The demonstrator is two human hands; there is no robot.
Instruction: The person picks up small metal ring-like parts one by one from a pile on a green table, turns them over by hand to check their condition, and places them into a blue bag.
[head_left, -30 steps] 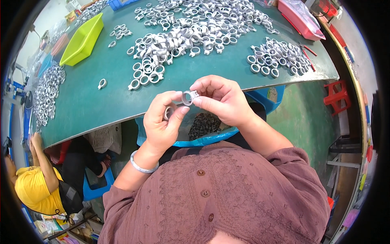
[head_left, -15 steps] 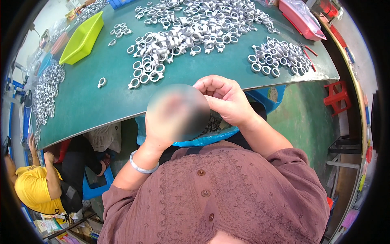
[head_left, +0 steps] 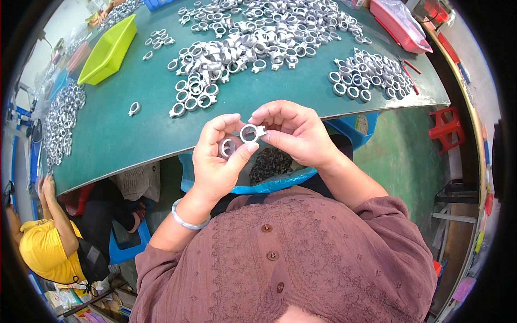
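A grey metal ring clamp (head_left: 260,131) with a small lug is held up between both hands, just off the table's near edge. My left hand (head_left: 211,164) pinches its ring side between thumb and fingertips. Lying in that same palm is a second metal ring (head_left: 222,147), partly covered by the fingers. My right hand (head_left: 301,135) has thumb and curled fingers closed at the lug end of the clamp. Below the hands, a blue plastic bag (head_left: 269,188) in my lap contains many small dark pieces (head_left: 271,164), too small to name.
A large heap of similar ring clamps (head_left: 237,51) covers the green table (head_left: 134,140). A smaller pile (head_left: 371,75) lies right, beside red-handled pliers (head_left: 412,67). A yellow-green tray (head_left: 110,51) stands far left, a pink tray (head_left: 401,27) far right. A person in yellow (head_left: 48,242) sits left.
A blur covered my left hand earlier; now both rings there show plainly. My right hand has hardly moved. The person at left has moved their hands together at the table's edge.
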